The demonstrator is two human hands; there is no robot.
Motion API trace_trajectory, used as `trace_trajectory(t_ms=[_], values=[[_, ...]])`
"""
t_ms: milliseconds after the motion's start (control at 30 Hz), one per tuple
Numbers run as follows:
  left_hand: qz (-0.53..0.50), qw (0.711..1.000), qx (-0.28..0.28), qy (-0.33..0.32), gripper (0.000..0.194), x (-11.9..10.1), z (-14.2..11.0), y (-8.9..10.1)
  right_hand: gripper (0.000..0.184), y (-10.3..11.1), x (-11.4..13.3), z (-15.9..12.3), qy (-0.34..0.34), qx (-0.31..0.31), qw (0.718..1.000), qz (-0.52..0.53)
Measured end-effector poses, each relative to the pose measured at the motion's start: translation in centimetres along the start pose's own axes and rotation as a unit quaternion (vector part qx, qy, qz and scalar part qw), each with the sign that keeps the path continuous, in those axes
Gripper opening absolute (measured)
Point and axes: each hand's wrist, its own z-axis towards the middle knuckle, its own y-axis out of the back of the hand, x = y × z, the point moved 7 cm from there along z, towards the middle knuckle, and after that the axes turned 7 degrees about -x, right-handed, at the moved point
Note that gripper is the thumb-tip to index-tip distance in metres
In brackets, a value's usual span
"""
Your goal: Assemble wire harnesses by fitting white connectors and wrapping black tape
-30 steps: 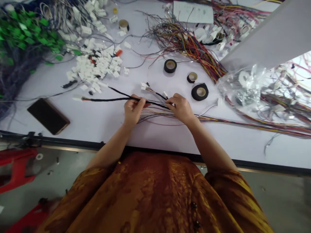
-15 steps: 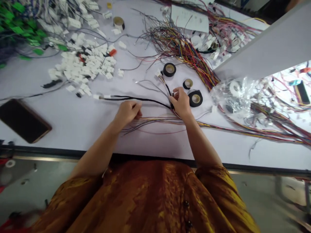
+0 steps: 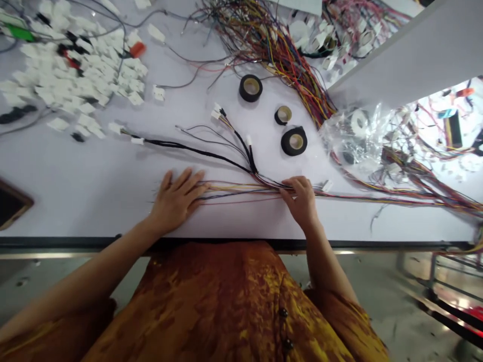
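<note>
My left hand (image 3: 177,201) lies flat with its fingers spread over the loose ends of several thin coloured wires (image 3: 241,190). My right hand (image 3: 301,198) has its thumb and fingers closed around the wire bundle farther right. From that bundle a wiring harness branches off to the upper left. Its long black-sleeved branch (image 3: 196,149) ends in white connectors (image 3: 115,128). A shorter branch points up to another white connector (image 3: 216,111), and thin grey wires spread beside it. The wires inside my right hand are partly hidden.
Black tape rolls (image 3: 251,88) lie beyond the harness. White connectors (image 3: 90,75) are heaped at the left, near a phone (image 3: 13,203). A thick wire bundle (image 3: 298,80), a clear plastic bag (image 3: 354,138) and a slanted white panel (image 3: 407,55) occupy the right.
My left hand has opened and flattened onto the wire ends. My right hand has left the sleeved branches and moved down and right onto the wire bundle. The view has shifted.
</note>
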Motion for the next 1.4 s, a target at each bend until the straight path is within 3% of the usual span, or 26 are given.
trace_trajectory(t_ms=[67,133,233,300,400,467,567,633,767,933,1067,1133,1233,1333,1400], values=[[0.005,1.000,0.000,0.011,0.047,1.0,-0.5,0.5,0.020,0.0,1.4,0.0,0.010,-0.024,1.000,0.013],[0.007,1.000,0.002,0.018,0.046,1.3,-0.6,0.5,0.023,-1.0,4.2,0.7,0.058,-0.016,0.997,0.050],[0.011,1.000,0.001,0.018,0.045,1.2,-0.5,0.2,0.031,-4.3,10.0,2.6,0.145,0.055,0.984,0.082],[0.013,1.000,0.000,0.013,0.044,1.0,-0.4,0.1,0.033,-7.3,12.8,4.7,0.153,0.088,0.983,0.044],[0.010,1.000,-0.012,0.020,0.043,0.7,-0.4,0.4,0.032,-11.4,14.9,8.2,0.135,0.119,0.984,-0.005],[0.014,0.998,-0.038,0.041,0.045,0.7,-0.7,1.1,0.029,-12.4,15.0,10.3,0.116,0.099,0.988,0.003],[0.039,0.993,-0.079,0.083,0.055,1.1,-1.2,2.2,0.030,-10.8,13.7,12.0,0.089,0.024,0.994,0.050],[0.055,0.989,-0.086,0.105,0.060,1.5,-1.5,2.6,0.031,-8.4,12.7,11.2,0.090,0.004,0.993,0.076],[0.045,0.988,-0.082,0.123,0.066,2.6,-1.8,2.9,0.029,-4.0,10.1,6.2,0.117,0.056,0.990,0.055],[0.001,0.990,-0.090,0.107,0.061,5.5,-1.8,3.7,0.032,-0.8,4.5,0.2,0.099,0.116,0.980,-0.129],[-0.008,0.986,-0.116,0.116,0.059,9.2,-2.2,6.5,0.035,0.3,2.1,-1.7,0.093,0.090,0.981,-0.144],[-0.006,0.981,-0.156,0.114,0.055,9.7,-2.6,8.3,0.038,0.2,1.7,-2.1,0.089,0.080,0.984,-0.130],[0.009,0.986,-0.152,0.064,0.042,6.2,-2.8,8.3,0.041,-0.3,1.4,-2.0,0.075,0.079,0.984,-0.139],[0.008,0.998,-0.012,-0.063,0.038,-1.3,-2.1,3.7,0.044,-1.0,1.4,-1.5,0.063,0.087,0.979,-0.174],[0.032,0.994,0.028,-0.104,0.042,-5.1,-1.3,0.9,0.043,-1.3,1.4,-1.0,0.059,0.085,0.977,-0.184]])
